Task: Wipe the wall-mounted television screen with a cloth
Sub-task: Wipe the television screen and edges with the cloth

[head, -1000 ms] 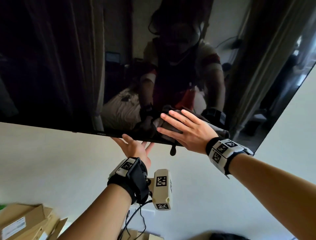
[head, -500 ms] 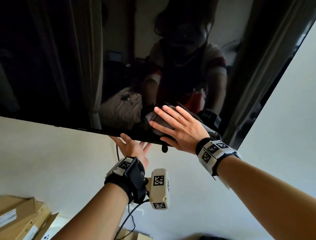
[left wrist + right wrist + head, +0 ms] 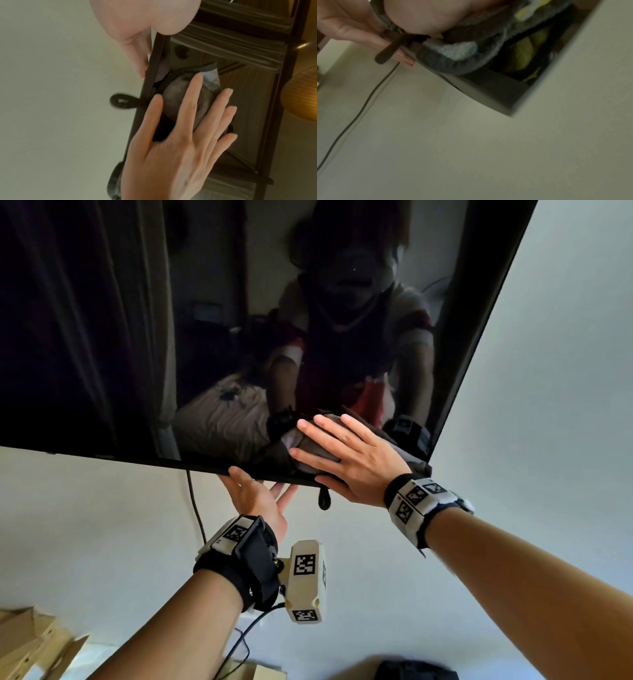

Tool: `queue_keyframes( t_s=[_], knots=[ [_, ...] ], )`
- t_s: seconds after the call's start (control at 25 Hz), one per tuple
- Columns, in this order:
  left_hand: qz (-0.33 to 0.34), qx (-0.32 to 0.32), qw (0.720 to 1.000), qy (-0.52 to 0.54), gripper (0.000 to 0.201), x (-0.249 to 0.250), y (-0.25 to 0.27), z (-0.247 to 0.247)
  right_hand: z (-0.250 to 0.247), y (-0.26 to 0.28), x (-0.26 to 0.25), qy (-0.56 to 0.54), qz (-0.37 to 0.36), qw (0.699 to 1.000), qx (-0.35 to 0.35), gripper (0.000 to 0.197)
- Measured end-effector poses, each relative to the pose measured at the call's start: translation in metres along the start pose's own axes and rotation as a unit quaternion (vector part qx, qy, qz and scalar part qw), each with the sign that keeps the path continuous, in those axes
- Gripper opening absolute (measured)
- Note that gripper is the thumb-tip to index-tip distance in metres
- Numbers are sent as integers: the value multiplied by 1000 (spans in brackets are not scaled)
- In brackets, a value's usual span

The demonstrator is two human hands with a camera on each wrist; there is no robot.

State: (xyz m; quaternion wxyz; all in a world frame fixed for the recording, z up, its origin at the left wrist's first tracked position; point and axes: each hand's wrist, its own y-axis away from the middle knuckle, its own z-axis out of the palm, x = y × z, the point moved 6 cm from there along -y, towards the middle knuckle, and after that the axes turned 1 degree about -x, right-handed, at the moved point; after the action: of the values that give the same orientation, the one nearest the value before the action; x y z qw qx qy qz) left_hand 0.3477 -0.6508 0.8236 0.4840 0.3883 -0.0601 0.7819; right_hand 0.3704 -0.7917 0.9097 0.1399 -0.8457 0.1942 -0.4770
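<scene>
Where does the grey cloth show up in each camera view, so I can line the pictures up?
Head: the cloth is low centre-right, pressed to the television screen under the right hand.
Left wrist: the cloth is at centre, between the right hand's spread fingers.
Right wrist: the cloth is at top centre, bulging over the screen's lower edge.
Shared landmark: the cloth's dark hanging loop, below the bezel.

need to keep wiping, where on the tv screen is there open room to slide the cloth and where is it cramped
Free: the broad screen left of and above the right hand. Crowded: the bottom-right corner, where that hand presses the cloth flat near the bottom edge, with the left hand under it and the cloth's loop hanging below.
</scene>
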Motion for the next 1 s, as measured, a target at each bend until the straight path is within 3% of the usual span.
queue_keyframes(
  t_s=[0.12, 0.24, 0.4, 0.44, 0.52, 0.56, 0.6, 0.64, 0.72, 0.76, 0.8, 0.84, 0.88, 0.92, 1.0],
  knots=[
    [-1, -7, 1000, 4, 45, -2, 0, 2, -1, 39, 16, 6, 4, 1000, -6, 55],
    [13, -16, 1000, 7, 45, -2, 2, 5, -4, 41, 22, 2, 25, 1000, -2, 56],
    [14, 42, 990, -134, 42, -10, 13, -8, -15, 18, 30, -18, 102, 994, 29, 56],
    [43, 65, 978, -192, 40, -7, 14, -14, -18, 17, 32, -29, 123, 992, 32, 56],
    [197, 81, 937, -276, 31, 16, 20, -9, -24, 16, 35, -52, 165, 984, 38, 57],
    [309, 43, 905, -290, 25, 33, 28, 3, -28, 14, 37, -62, 184, 980, 42, 59],
    [421, -23, 852, -310, 20, 47, 39, 20, -31, 12, 39, -73, 200, 976, 50, 64],
    [522, -97, 774, -344, 20, 55, 54, 40, -34, 10, 41, -85, 217, 970, 63, 70],
    [669, -199, 570, -434, 33, 51, 77, 72, -38, 7, 48, -118, 246, 958, 94, 74],
    [709, -216, 476, -474, 40, 45, 80, 83, -38, 7, 51, -132, 251, 953, 106, 72],
    [729, -212, 403, -511, 46, 39, 77, 91, -39, 7, 54, -141, 253, 950, 114, 69],
    [738, -195, 354, -541, 50, 37, 72, 96, -40, 6, 54, -149, 257, 947, 119, 67],
    [741, -175, 323, -563, 53, 38, 67, 99, -42, 7, 55, -158, 261, 945, 122, 65],
    [745, -157, 305, -573, 53, 40, 64, 101, -43, 8, 56, -167, 261, 943, 122, 63],
    [750, -150, 293, -574, 53, 44, 62, 104, -44, 13, 58, -167, 246, 948, 114, 60]
  ],
)
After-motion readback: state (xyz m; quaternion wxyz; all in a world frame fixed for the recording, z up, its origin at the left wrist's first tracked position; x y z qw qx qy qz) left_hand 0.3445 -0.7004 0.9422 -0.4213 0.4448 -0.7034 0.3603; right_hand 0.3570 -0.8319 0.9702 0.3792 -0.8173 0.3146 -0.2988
